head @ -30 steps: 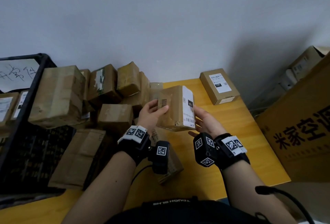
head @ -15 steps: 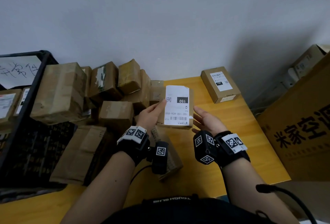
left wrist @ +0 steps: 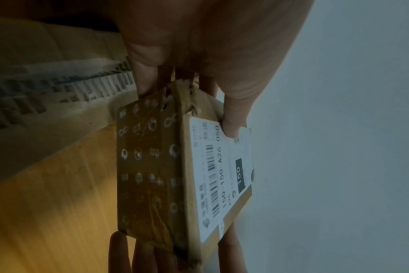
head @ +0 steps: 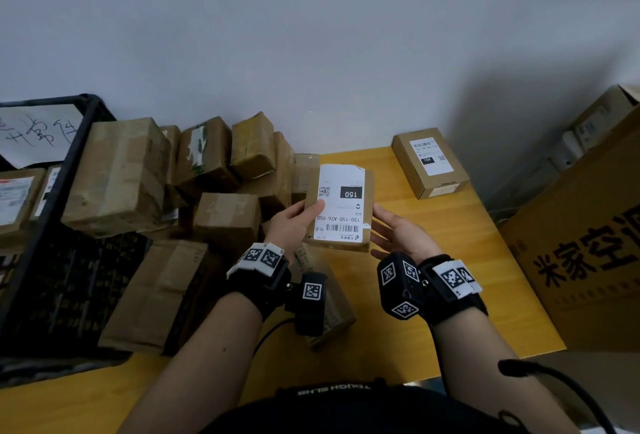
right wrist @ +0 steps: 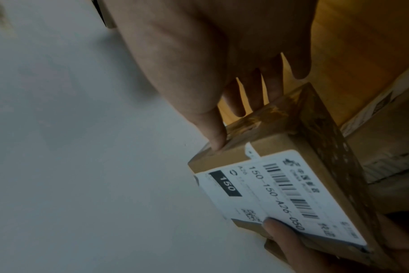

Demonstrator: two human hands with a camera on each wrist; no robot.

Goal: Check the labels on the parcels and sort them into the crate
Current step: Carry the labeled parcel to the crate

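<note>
I hold a small brown parcel (head: 341,207) above the yellow table (head: 433,312), its white label marked 150 facing up at me. My left hand (head: 294,226) pinches its left edge, with the thumb on the label and the fingers underneath. My right hand (head: 398,236) lies flat against the right side, fingers straight below and the thumb touching the edge. The left wrist view shows the parcel (left wrist: 152,166) edge-on under my left hand (left wrist: 210,46). In the right wrist view the parcel's (right wrist: 280,184) label is sharp below my right hand (right wrist: 222,55). The black crate (head: 78,137) stands at the left.
A pile of brown parcels (head: 121,174) fills the table's left half, some leaning on the crate. One small labelled box (head: 429,162) lies at the back right by the wall. A large printed carton (head: 588,243) stands just past the table's right edge.
The parcel has been turned from standing on edge, label to the right, to lying with the label facing up. Both hands kept their places at its sides.
</note>
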